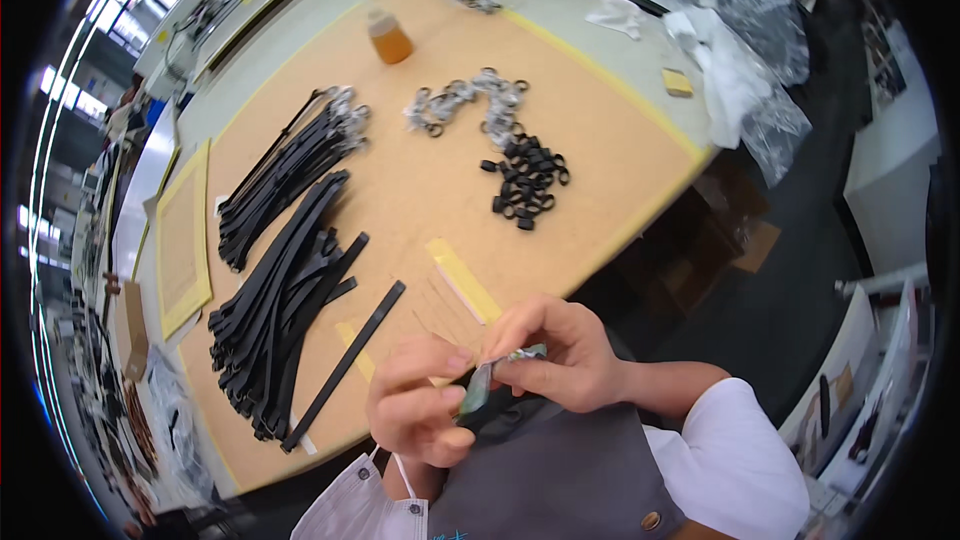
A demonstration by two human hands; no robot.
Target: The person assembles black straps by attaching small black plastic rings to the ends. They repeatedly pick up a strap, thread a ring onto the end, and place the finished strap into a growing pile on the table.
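Close in front of my body, beyond the near table edge, both hands hold a small, shiny, crumpled wrapper (478,390) with green and silver tones. My right hand (565,355) pinches its upper end between thumb and fingers. The fingers of my left hand (420,405) are closed on its lower, greener side. Whether anything is inside the wrapper is hidden. Nearest my left hand on the table lies a single black strap (345,365). Below that hand, a white face mask (360,505) hangs by its ear loops.
On the tan table board (400,200) lie a pile of black straps (275,325), more straps with plastic-wrapped ends (290,170), black loops (530,180) and plastic-wrapped rings (465,95). A bottle of amber liquid (390,40) stands farther back. Clear plastic bags (750,30) lie far right.
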